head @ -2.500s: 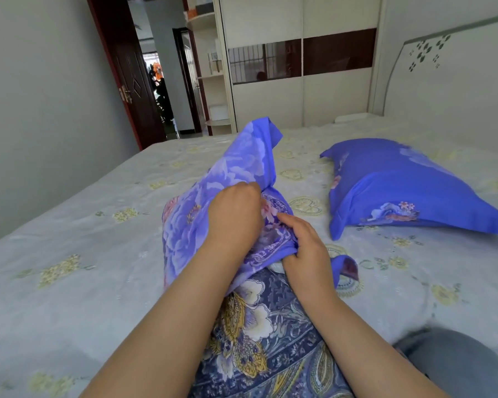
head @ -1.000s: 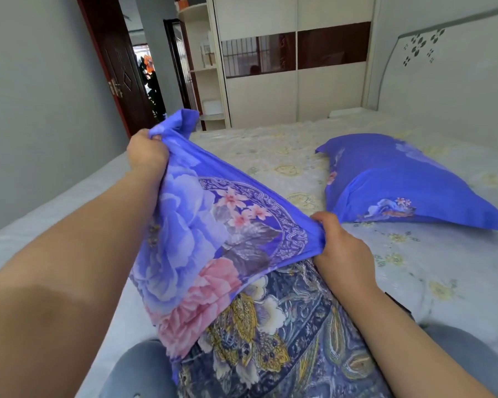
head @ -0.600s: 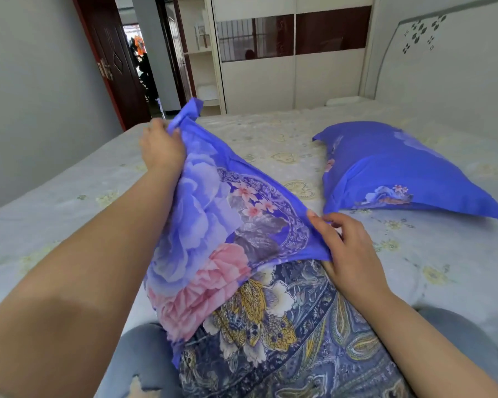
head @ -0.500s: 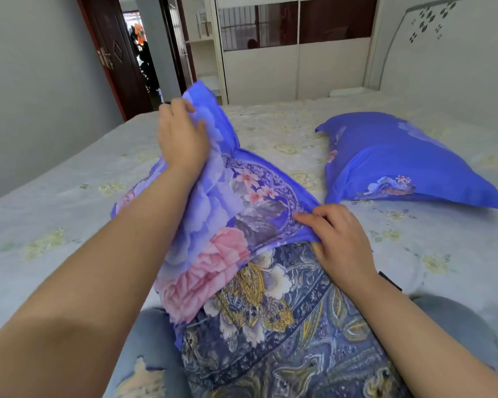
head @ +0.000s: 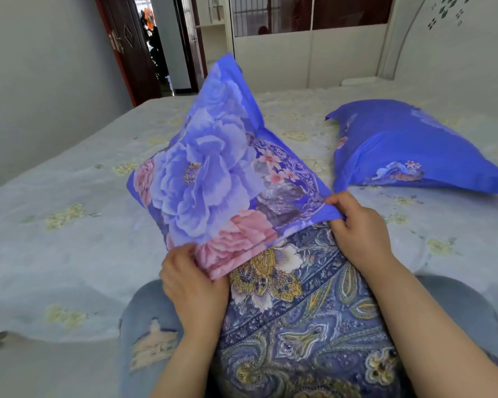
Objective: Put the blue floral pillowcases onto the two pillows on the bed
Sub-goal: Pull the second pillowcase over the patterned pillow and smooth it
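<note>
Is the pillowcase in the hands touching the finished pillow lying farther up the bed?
Apart. The head view shows a strip of pale bedsheet between the held pillowcase and the finished pillow.

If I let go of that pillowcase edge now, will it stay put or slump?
The pillowcase looks like thin, floppy cloth: its empty far corner likely sags. Both the left hand and right hand pinch its hem; released, it would probably slip back along the pillow.
</note>
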`<act>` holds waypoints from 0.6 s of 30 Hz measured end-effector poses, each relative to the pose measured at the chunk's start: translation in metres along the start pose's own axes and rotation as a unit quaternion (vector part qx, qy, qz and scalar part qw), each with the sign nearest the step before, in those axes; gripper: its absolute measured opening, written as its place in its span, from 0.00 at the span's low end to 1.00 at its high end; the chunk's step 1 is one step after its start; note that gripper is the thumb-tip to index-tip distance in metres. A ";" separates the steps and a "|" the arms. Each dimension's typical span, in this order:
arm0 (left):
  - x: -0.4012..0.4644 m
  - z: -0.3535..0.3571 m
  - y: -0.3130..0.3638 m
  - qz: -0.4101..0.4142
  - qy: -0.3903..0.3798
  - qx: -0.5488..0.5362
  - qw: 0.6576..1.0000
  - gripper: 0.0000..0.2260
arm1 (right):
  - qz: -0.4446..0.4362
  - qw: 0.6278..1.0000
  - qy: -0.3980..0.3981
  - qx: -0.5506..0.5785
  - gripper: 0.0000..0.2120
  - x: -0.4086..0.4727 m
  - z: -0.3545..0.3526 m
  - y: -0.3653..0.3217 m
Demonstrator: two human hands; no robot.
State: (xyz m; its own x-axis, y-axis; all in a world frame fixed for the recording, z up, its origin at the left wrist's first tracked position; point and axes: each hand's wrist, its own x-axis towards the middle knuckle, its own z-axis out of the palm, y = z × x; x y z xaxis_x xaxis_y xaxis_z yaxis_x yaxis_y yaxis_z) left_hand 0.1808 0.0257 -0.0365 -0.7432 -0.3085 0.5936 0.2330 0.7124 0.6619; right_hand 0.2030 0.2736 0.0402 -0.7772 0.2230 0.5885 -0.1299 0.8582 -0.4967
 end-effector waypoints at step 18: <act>0.201 0.079 0.079 0.052 -0.176 0.060 0.981 0.15 | 0.168 0.974 0.000 -0.154 0.15 0.153 0.039 -0.014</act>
State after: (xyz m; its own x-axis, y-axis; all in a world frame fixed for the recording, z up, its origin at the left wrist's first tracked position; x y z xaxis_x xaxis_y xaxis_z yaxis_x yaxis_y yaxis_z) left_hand 0.0008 0.0697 0.0990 -0.8948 -0.0091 0.4465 0.2592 0.8036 0.5358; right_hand 0.0616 0.2780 0.1126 -0.7438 0.5150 0.4261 0.3228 0.8350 -0.4456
